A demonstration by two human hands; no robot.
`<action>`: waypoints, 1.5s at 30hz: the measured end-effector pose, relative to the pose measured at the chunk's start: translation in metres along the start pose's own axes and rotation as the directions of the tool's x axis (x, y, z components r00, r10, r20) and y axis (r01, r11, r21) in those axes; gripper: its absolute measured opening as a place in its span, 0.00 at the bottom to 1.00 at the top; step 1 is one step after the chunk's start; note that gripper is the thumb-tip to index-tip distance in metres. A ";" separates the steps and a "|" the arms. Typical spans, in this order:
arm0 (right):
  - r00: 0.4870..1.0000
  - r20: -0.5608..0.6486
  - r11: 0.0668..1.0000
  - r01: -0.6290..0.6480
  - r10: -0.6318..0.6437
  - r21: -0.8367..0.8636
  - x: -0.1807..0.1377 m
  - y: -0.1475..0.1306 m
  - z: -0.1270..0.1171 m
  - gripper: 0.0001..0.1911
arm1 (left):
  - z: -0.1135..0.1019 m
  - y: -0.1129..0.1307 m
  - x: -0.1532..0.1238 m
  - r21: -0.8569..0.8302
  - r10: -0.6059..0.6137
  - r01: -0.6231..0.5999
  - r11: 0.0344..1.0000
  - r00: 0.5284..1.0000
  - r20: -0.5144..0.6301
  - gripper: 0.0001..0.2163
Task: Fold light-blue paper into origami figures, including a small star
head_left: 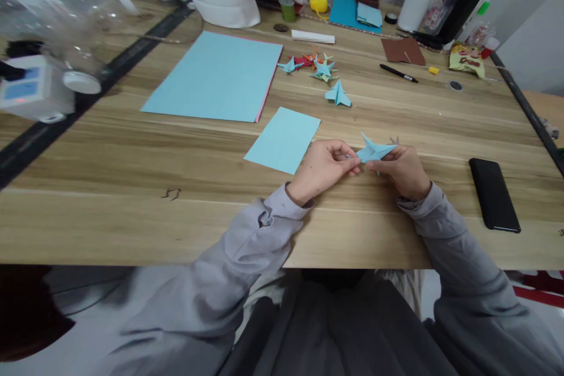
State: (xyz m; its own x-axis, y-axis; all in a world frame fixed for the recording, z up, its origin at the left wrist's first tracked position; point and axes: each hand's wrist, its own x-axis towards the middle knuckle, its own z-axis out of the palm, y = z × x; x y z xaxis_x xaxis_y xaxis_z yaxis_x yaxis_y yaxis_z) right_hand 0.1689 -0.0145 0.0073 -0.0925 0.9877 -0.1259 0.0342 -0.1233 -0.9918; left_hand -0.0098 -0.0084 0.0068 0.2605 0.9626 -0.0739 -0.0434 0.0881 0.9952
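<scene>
Between my two hands is a light-blue folded paper crane (373,151), with pointed ends sticking up and out to the right. My left hand (328,163) pinches its left end between thumb and fingertips. From the other side my right hand (402,169) grips its body, thumb in front. A light-blue paper sheet (284,140) lies flat just left of my left hand. Beyond my hands sits another blue folded paper piece (338,94), with a small heap of coloured folded paper figures (324,69) behind it.
A stack of large blue sheets (215,79) lies at the left. To the right rests a black phone (494,194); farther back are a black pen (398,73) and brown paper (403,51). Plastic bottles (81,73) and a white device (37,91) crowd the far left.
</scene>
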 end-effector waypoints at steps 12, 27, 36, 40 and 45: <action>0.999 -0.001 0.992 -0.047 0.047 0.119 0.000 0.000 0.001 0.20 | 0.001 0.003 -0.001 -0.044 -0.043 0.043 0.998 0.999 0.003 0.06; 0.995 0.046 0.996 0.089 -0.088 -0.030 -0.001 0.003 -0.001 0.18 | 0.000 0.007 -0.001 -0.027 -0.033 0.033 0.999 0.999 0.007 0.05; 0.999 0.016 0.998 0.052 -0.052 0.024 -0.001 0.002 0.001 0.18 | 0.000 0.003 -0.001 -0.065 -0.017 0.016 0.998 1.000 -0.012 0.06; 1.000 0.006 0.998 0.019 -0.020 0.062 0.000 0.002 0.003 0.19 | 0.001 0.005 -0.001 -0.081 -0.035 0.033 0.996 0.999 -0.022 0.07; 1.000 -0.006 0.997 -0.020 0.021 0.078 0.000 0.000 0.004 0.19 | 0.001 0.008 -0.002 -0.066 -0.061 0.059 0.996 0.998 -0.016 0.07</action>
State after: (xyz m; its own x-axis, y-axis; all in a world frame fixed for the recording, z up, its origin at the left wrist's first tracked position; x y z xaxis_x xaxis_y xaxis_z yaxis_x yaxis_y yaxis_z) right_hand 0.1651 -0.0153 0.0069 -0.0860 0.9855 -0.1463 -0.0418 -0.1503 -0.9878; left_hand -0.0094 -0.0097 0.0148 0.2471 0.9595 -0.1350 -0.0915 0.1618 0.9826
